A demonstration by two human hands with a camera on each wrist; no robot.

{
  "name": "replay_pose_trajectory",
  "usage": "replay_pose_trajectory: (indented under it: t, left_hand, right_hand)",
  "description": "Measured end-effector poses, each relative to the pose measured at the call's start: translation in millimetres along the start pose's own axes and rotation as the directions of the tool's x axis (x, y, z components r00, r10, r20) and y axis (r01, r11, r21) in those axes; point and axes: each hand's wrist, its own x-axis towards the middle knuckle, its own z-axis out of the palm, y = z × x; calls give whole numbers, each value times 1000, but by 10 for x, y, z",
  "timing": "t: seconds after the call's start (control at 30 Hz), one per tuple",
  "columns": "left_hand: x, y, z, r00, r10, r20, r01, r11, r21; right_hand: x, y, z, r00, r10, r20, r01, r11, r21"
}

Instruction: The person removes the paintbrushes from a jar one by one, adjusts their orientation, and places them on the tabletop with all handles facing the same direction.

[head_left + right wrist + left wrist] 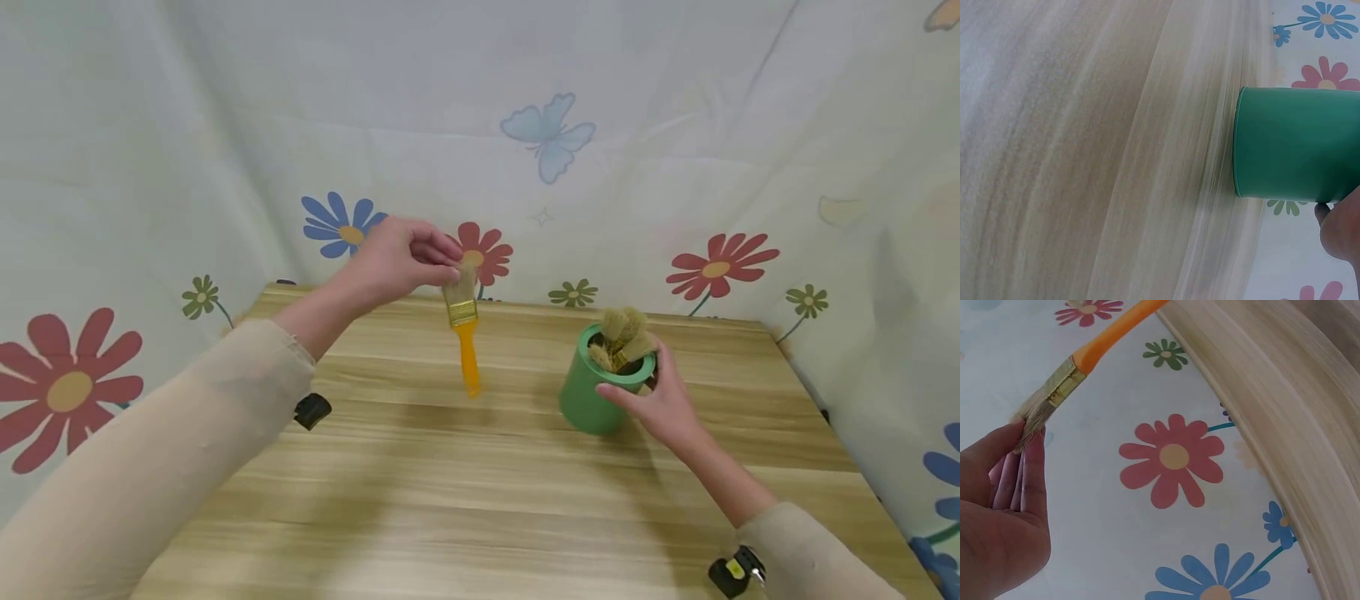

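Note:
Thumb and fingertips of my left hand pinch a paintbrush by its pale bristles. Its orange handle hangs down above the wooden table, below a gold-coloured ferrule. In the left wrist view the bristle tips sit between thumb and fingers, and the handle points away from the hand. My right hand grips a green can near its rim, thumb on the near side. Several brushes stand in that can with bristles up; their handles are hidden inside. The right wrist view shows the can's smooth side.
The wooden table runs back to a pale cloth printed with flowers and a butterfly. A small black object lies at the table's left side. Another black object with a yellow patch is by the right sleeve.

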Motion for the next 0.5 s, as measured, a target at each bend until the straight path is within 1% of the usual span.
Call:
replay_pose_trajectory:
  t: [0.13, 0.27, 0.4, 0.5]
  left_hand:
    - [-4, -189, -57, 998, -29, 49, 27, 998, 48]
    - [-7, -381, -114, 994, -51, 101, 40, 994, 105]
    - [-5, -562, -202, 984, -63, 164, 40, 989, 141]
    - [3, -684, -282, 975, -79, 209, 45, 986, 163]
  right_hand:
    - [7, 2, -9, 1000, 10, 8, -10, 1000, 1]
    - [13, 9, -16, 1000, 18, 13, -18, 1000, 1]
    - [14, 9, -25, 1000, 15, 14, -15, 1000, 4]
    - [19, 4, -28, 1000, 8, 13, -8, 1000, 4]
